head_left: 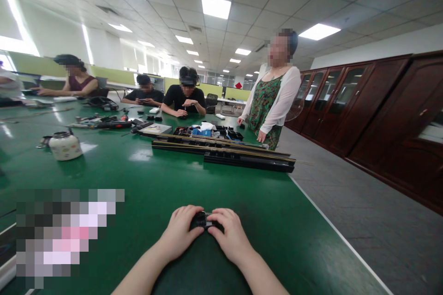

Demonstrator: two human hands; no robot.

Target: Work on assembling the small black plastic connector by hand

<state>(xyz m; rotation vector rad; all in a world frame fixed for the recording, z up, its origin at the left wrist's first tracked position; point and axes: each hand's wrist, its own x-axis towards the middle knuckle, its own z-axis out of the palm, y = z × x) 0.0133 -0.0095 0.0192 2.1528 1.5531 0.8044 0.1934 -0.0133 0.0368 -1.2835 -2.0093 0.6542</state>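
Observation:
Both my hands rest on the green table (145,179) near its front edge, closed together around one small black object (203,220). My left hand (182,233) grips its left end with curled fingers. My right hand (230,235) grips its right end the same way. Only the top of the black object shows between my fingers, and I cannot make out what it is.
Long black rails (228,154) lie across the table's middle, with a box of small parts (211,132) behind. A white jar (65,145) stands at the left. Several people sit at the far end; one person (273,92) stands by the right edge. Wooden cabinets (380,115) line the right wall.

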